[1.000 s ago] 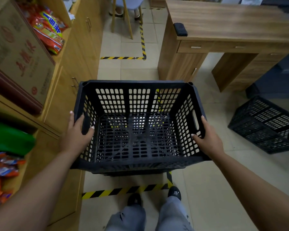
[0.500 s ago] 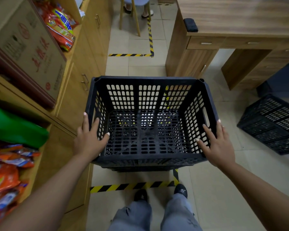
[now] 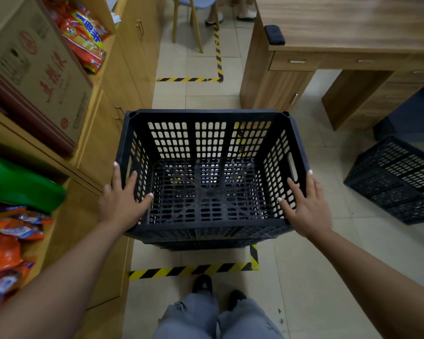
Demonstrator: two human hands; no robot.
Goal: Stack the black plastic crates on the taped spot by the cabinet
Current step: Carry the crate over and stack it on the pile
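Here, both flat, straight-fingered hands, left hand and right hand, press the black perforated plastic crate's side rims, probably seating it squarely beside the wooden cabinet.

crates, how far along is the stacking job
Done: a crate sits inside the tape by the cabinet, seemingly on another crate whose edge shows beneath. In hand: left hand and right hand rest flat, fingers straight, on its side rims. Left: one more crate waits on the floor at right.
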